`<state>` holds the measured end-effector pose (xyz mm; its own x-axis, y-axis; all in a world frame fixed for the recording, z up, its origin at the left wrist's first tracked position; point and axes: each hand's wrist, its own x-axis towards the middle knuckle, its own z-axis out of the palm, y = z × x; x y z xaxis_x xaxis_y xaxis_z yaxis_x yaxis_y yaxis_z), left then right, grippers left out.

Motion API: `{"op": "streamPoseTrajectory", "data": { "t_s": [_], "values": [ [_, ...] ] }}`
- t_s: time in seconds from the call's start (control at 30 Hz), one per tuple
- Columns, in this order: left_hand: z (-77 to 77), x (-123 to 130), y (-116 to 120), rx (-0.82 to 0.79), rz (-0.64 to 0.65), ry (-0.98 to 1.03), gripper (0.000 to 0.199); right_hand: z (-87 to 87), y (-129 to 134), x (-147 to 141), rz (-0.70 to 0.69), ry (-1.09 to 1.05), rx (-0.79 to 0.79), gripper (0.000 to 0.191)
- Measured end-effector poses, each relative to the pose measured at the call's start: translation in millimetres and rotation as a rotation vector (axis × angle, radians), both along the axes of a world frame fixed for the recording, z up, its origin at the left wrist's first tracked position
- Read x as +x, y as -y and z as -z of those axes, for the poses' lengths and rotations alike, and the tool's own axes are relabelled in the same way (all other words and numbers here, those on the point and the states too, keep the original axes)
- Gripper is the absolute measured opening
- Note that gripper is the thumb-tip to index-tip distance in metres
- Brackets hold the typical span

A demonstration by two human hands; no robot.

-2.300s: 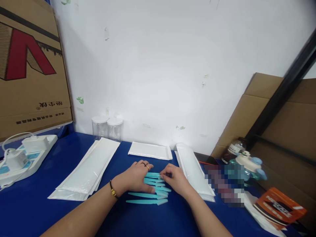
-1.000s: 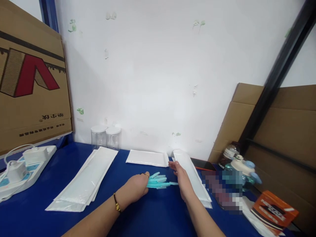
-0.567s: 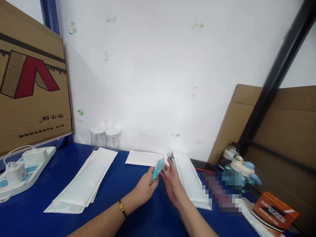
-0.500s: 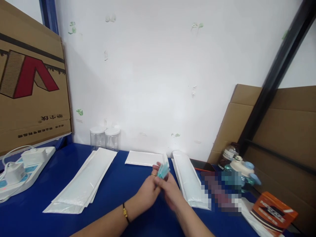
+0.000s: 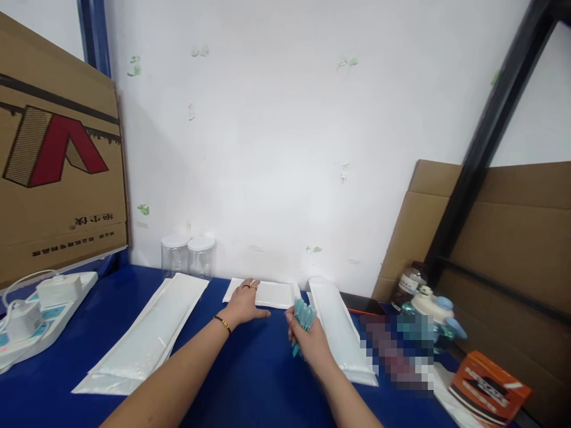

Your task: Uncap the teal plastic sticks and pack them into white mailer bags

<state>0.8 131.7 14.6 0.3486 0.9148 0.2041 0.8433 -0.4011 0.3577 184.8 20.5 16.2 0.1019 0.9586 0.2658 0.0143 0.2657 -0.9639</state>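
Note:
My left hand (image 5: 244,304), with rings and a beaded bracelet on its wrist, reaches to a flat white padded packet (image 5: 279,294) lying by the wall. Its fingers lie over the packet's left part and its thumb is stretched out to the right; whether the fingertips touch it I cannot tell. My right hand (image 5: 307,339) is closed round a bunch of thin teal strips (image 5: 305,314), whose ends stick out above and below the fist. Just to its right lies a stack of long white packets (image 5: 339,333).
More long white packets (image 5: 147,336) lie on the blue table (image 5: 250,386) at left. Two clear jars (image 5: 200,257) stand by the wall. A power strip (image 5: 57,315) is far left. At right are a dark phone-like slab (image 5: 362,303), a brown bottle (image 5: 408,286), a teal jug (image 5: 435,312) and an orange box (image 5: 488,386).
My hands were together around the teal strips. My left hand has let go and moved left and forward to the packet by the wall. The strips stay in my right hand.

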Motion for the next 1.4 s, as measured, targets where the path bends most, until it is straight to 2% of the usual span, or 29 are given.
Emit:
{"op": "streamPoseTrajectory", "data": {
  "t_s": [0.1,0.23,0.33,0.43,0.5,0.6,0.73,0.8,0.87,0.93,0.97,1.07,1.13,1.2,1.23,1.33,1.4],
  "values": [
    [3.6,-5,-27,-0.076,0.030,-0.125,0.123,5.9,0,-6,-0.048,-0.020,-0.017,0.039],
    [5.0,-8,-51,-0.111,0.095,-0.220,0.124,0.5,4,-10,-0.104,-0.081,-0.026,0.039],
    [3.8,-11,-63,-0.182,0.103,-0.277,0.127,-11.4,7,-2,-0.057,-0.218,-0.025,0.041],
    [-1.6,-12,-65,-0.189,0.110,-0.289,0.128,-23.3,6,14,0.060,-0.271,0.036,0.041],
    [-8.0,-12,-61,-0.198,0.114,-0.298,0.121,-28.5,5,27,0.131,-0.286,0.041,0.040],
    [-17.7,-11,-48,-0.229,0.110,-0.307,0.099,-31.7,3,43,0.112,-0.377,-0.022,0.038],
    [-20.6,-10,-21,-0.185,0.116,-0.237,0.076,-31.6,-1,55,0.193,-0.463,0.017,0.030],
    [-18.5,-11,-6,-0.161,0.146,-0.205,0.080,-30.4,-3,58,0.249,-0.493,0.033,0.028],
    [-17.7,-15,8,-0.178,0.181,-0.218,0.093,-29.0,-5,60,0.280,-0.504,0.034,0.028],
    [-20.8,-16,21,-0.213,0.201,-0.242,0.101,-28.3,-5,62,0.276,-0.478,0.016,0.029],
    [-23.9,-15,26,-0.213,0.207,-0.235,0.099,-28.4,-5,62,0.261,-0.460,0.006,0.029],
    [-35.7,2,38,-0.107,0.288,-0.135,0.069,-30.4,-2,60,0.213,-0.420,-0.003,0.029],
    [-40.8,26,40,-0.070,0.440,-0.126,0.052,-31.7,0,59,0.194,-0.410,-0.005,0.029],
    [-41.7,54,36,-0.133,0.586,-0.219,0.054,-31.9,1,58,0.177,-0.401,-0.008,0.029],
    [-40.9,68,32,-0.188,0.606,-0.305,0.058,-31.7,1,58,0.169,-0.400,-0.011,0.029],
    [-38.2,99,20,-0.336,0.585,-0.473,0.063,-31.1,0,59,0.164,-0.407,-0.015,0.030],
    [-38.3,107,15,-0.388,0.590,-0.526,0.054,-32.1,0,59,0.168,-0.417,-0.019,0.030]
  ]
}}
